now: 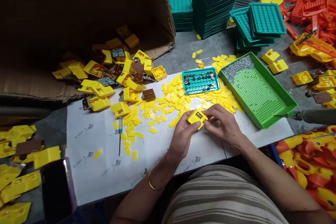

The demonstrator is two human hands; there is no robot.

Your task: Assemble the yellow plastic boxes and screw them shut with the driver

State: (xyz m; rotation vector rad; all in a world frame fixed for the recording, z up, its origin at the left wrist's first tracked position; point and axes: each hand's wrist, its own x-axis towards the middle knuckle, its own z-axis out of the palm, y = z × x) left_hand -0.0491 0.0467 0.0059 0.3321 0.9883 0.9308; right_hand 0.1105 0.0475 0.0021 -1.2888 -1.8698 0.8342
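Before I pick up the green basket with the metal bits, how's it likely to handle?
The green basket looks like molded plastic, so probably fairly stiff. It may feel heavier at its far end, where small metal pieces are heaped. Those look loose and could slide across the bare floor if tilted.

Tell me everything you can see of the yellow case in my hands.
The yellow case is small, boxy and apparently plastic. Its visible face has a cluster of small holes and a recess showing dark and metallic-looking parts. It is held at an angle above the white sheet: the left hand holds it, thumb across the face, while the right hand is at its opposite edge.
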